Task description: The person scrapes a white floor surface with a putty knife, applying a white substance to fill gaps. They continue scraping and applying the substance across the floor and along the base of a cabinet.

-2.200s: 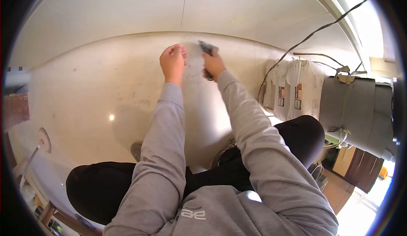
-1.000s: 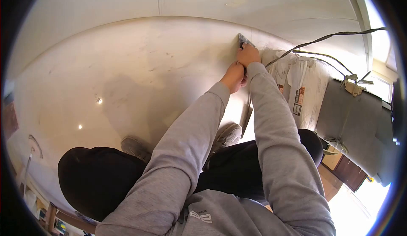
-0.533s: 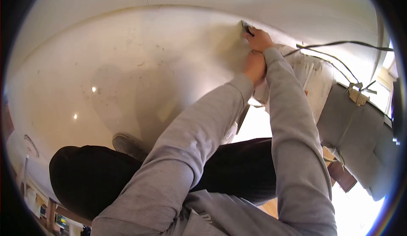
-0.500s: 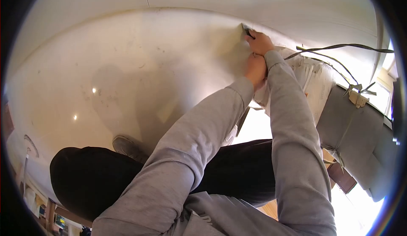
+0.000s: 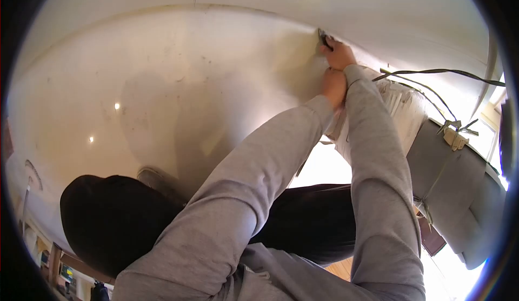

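My right hand [image 5: 340,55] is closed around the dark handle of a small scraper [image 5: 326,41]. Its thin blade touches the pale floor [image 5: 162,52] close to where the floor meets the white wall [image 5: 346,4]. Just below, my left hand [image 5: 334,86] is curled closed against the right wrist. Its fingers are mostly hidden, so what they hold cannot be seen. Grey sleeves [image 5: 259,155] cover both arms.
A white wrapped bundle [image 5: 403,106] stands right of my hands, with a dark cable [image 5: 443,72] above it. Grey panels [image 5: 448,166] tied with cord lean further right. My bent black-clad knee [image 5: 113,220] and a shoe [image 5: 157,182] are at lower left. Dark specks mark the floor.
Both hands have shifted slightly right along the foot of the wall, with the scraper still in the right hand. The whole view has turned a little too.
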A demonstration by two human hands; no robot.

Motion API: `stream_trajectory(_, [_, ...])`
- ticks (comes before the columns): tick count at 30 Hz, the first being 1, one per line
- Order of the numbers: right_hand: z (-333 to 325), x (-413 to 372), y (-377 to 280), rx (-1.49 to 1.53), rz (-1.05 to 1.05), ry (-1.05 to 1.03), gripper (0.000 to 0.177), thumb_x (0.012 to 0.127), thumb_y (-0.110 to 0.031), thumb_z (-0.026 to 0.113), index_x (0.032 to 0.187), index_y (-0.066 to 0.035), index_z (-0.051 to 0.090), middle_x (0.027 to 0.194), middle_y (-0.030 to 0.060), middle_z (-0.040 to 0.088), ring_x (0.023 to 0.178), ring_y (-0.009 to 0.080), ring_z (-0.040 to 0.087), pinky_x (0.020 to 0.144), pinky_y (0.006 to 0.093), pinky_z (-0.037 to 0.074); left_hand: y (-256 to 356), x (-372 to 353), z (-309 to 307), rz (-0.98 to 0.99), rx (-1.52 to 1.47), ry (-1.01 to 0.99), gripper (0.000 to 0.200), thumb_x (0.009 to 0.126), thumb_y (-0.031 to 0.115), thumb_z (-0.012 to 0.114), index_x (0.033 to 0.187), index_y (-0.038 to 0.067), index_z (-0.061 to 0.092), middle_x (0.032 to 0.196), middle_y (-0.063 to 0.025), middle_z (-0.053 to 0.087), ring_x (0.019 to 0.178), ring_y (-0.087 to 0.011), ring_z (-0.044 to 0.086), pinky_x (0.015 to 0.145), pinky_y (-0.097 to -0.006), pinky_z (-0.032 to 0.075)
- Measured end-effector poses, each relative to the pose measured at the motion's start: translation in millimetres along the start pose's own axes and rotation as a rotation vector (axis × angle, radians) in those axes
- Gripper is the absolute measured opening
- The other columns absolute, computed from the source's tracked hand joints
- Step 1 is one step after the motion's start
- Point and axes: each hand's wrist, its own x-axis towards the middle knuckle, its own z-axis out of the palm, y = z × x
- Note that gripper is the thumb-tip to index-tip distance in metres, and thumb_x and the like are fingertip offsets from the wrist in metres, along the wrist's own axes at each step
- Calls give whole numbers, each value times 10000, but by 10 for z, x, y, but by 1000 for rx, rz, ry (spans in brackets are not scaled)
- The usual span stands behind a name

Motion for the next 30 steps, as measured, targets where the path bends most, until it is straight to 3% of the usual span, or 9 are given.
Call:
stream_trajectory(4, [348,-111,198,-188,-322,394,469,925,-399,552,1273,-92,615,1228,198,627,1114,418,595,955,466,479,210,-121,394,-71,-105,99,279,982,224,364,1167,88,524,1063,-130,631,946,-264,627,804,-423,537])
stream_trajectory(9, [-168,33,21,19,-50,6,456,916,-402,592,1231,-75,636,1137,242,648,1077,419,615,901,457,494,9,255,133,-19,398,-108,273,980,260,376,1115,98,549,1029,-135,642,893,-250,616,733,-396,513])
stream_trajectory(11, [65,28,193,-97,-161,115,457,906,-392,611,1244,-85,634,1136,226,658,1084,399,621,915,447,492,198,237,343,9,497,-175,272,973,266,389,1098,99,564,1014,-136,644,882,-245,614,711,-391,501])
stream_trajectory(14, [265,-87,200,-226,-243,274,460,901,-394,618,1248,-93,635,1134,212,665,1082,390,625,921,435,492,360,-98,482,-111,-7,195,232,937,240,432,1013,102,602,949,-120,656,830,-238,611,662,-394,471])
stream_trajectory(17, [-51,126,132,-39,-57,83,420,905,-365,618,1243,-118,650,1110,205,677,1070,389,630,935,434,490,-7,332,99,35,396,-108,249,942,237,449,1014,84,632,929,-128,662,852,-231,634,658,-393,489])
stream_trajectory(19, [-20,40,144,60,-19,66,428,913,-353,614,1254,-95,639,1120,224,671,1086,395,626,944,434,484,261,192,316,-84,330,-56,266,962,261,467,1038,72,639,918,-117,671,867,-236,651,673,-380,512])
stream_trajectory(23, [318,25,307,-281,-366,356,502,938,-386,573,1288,-27,595,1180,266,638,1144,413,597,969,432,464,419,-245,540,-9,-14,132,222,920,194,529,1018,35,649,827,-138,674,824,-265,668,652,-438,537])
stream_trajectory(26, [-156,87,74,-7,17,-82,573,931,-416,576,1353,-30,542,1244,243,618,1205,393,565,1034,400,426,281,-286,336,-100,214,148,221,925,195,521,1026,45,646,868,-136,669,850,-267,667,660,-428,543])
stream_trajectory(30, [195,14,289,-196,-180,128,574,930,-420,567,1361,-42,539,1290,234,591,1238,381,545,1056,401,411,560,-93,512,-118,574,44,220,931,197,509,1038,59,642,928,-133,661,889,-269,664,673,-414,551])
